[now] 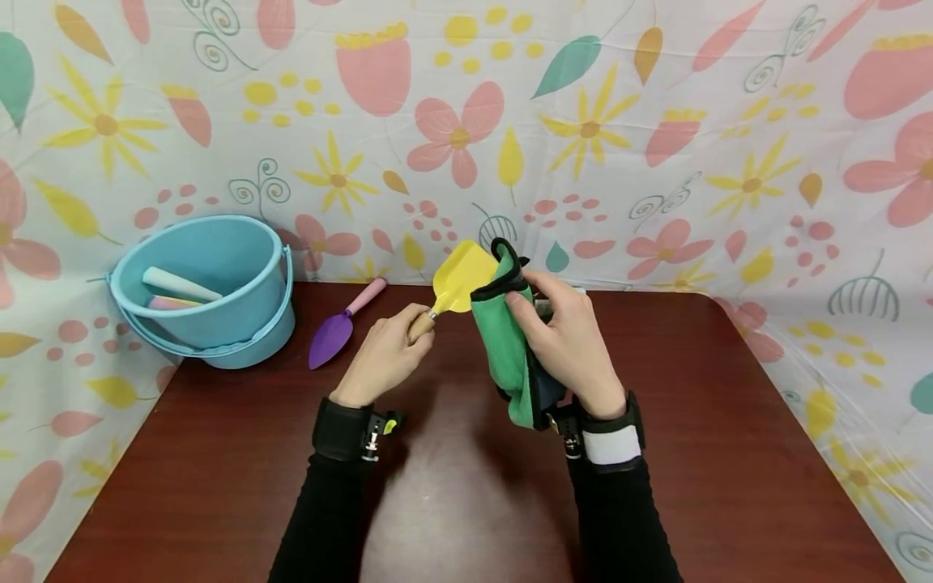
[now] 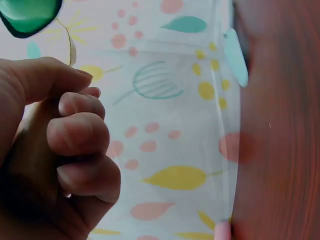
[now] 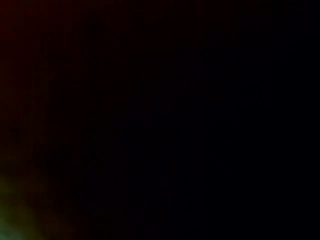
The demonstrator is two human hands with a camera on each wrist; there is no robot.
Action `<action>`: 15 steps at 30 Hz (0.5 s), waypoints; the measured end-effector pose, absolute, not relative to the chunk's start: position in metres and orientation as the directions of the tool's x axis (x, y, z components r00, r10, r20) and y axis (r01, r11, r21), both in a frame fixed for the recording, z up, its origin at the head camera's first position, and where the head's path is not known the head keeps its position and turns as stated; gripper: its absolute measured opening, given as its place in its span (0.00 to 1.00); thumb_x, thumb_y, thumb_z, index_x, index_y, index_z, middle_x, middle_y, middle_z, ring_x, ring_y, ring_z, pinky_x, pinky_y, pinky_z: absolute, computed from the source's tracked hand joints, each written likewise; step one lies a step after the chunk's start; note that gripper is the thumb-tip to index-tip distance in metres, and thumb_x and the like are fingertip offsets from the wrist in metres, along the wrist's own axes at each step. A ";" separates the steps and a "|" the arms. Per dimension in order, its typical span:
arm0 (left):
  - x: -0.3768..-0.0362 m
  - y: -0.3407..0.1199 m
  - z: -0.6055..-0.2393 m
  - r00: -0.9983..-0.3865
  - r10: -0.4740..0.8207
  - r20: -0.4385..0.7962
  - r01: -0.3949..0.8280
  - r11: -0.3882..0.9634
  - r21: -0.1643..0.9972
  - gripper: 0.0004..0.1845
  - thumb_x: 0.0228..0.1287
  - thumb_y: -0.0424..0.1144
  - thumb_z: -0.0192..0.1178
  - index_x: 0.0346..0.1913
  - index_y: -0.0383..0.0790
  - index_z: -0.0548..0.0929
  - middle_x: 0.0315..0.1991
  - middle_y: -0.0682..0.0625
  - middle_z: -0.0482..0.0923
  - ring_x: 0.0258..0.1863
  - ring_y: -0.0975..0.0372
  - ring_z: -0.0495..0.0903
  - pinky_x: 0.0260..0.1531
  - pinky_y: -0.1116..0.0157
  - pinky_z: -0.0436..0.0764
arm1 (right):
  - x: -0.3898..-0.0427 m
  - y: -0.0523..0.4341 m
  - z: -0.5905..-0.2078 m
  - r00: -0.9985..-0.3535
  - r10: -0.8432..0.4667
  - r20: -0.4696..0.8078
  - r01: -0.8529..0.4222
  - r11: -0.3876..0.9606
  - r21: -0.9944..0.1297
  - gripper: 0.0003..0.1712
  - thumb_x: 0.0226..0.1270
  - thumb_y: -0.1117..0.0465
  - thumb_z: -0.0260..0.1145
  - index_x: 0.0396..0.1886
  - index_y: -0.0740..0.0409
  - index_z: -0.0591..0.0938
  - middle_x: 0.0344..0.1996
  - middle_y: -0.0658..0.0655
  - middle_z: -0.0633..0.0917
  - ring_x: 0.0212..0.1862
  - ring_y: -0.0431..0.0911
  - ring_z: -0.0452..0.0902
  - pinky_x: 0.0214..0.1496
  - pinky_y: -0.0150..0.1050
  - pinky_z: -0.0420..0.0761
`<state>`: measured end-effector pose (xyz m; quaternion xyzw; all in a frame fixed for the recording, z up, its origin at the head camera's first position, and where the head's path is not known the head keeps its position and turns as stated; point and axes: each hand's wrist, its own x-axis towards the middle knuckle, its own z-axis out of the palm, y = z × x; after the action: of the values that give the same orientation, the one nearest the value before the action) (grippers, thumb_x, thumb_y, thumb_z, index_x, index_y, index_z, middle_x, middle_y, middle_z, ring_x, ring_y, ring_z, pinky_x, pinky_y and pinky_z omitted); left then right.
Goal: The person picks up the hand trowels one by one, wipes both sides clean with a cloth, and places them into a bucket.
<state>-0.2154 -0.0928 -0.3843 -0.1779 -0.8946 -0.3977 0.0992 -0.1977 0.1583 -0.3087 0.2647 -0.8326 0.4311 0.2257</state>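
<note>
My left hand [image 1: 384, 356] grips the wooden handle of a yellow toy shovel [image 1: 461, 278], held above the dark red table [image 1: 452, 486] with its blade pointing away from me. My right hand [image 1: 564, 340] holds a green cloth [image 1: 503, 340] with a dark edge, pressed against the right side of the shovel blade. In the left wrist view my curled fingers [image 2: 75, 145] fill the left side, and a corner of the green cloth [image 2: 27, 15] shows at the top left. The right wrist view is almost wholly dark, covered by the cloth.
A light blue bucket [image 1: 207, 291] with toy tools inside stands at the back left of the table. A purple trowel with a pink handle [image 1: 342, 322] lies beside it. A flowered sheet [image 1: 656, 121] hangs behind and down both sides.
</note>
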 end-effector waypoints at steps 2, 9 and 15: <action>-0.211 -0.088 -0.381 -0.920 0.227 0.318 0.390 0.600 0.699 0.09 0.70 0.40 0.55 0.51 0.50 0.78 0.22 0.54 0.65 0.15 0.64 0.65 0.21 0.66 0.65 | -0.201 0.155 -0.309 -0.753 -0.220 0.620 -0.635 0.490 -0.597 0.16 0.72 0.57 0.60 0.54 0.58 0.82 0.48 0.54 0.84 0.40 0.45 0.82 0.41 0.43 0.78; -0.198 -0.071 -0.376 -0.923 0.195 0.330 0.379 0.600 0.704 0.14 0.70 0.43 0.59 0.54 0.45 0.78 0.21 0.53 0.69 0.17 0.63 0.70 0.20 0.64 0.71 | -0.211 0.148 -0.324 -0.739 -0.170 0.652 -0.632 0.510 -0.584 0.14 0.71 0.59 0.63 0.51 0.62 0.82 0.42 0.57 0.83 0.43 0.47 0.77 0.44 0.45 0.75; -0.191 -0.058 -0.373 -0.907 0.155 0.392 0.392 0.650 0.651 0.15 0.69 0.41 0.60 0.55 0.42 0.77 0.21 0.54 0.72 0.17 0.64 0.71 0.19 0.64 0.71 | -0.222 0.141 -0.337 -0.735 -0.177 0.654 -0.613 0.586 -0.530 0.15 0.70 0.58 0.65 0.50 0.63 0.82 0.33 0.56 0.78 0.36 0.47 0.72 0.37 0.43 0.71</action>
<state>-0.1909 -0.0579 -0.3730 -0.1526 -0.8954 -0.3895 0.1523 -0.2221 0.1412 -0.3366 0.2336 -0.8458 0.3902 0.2790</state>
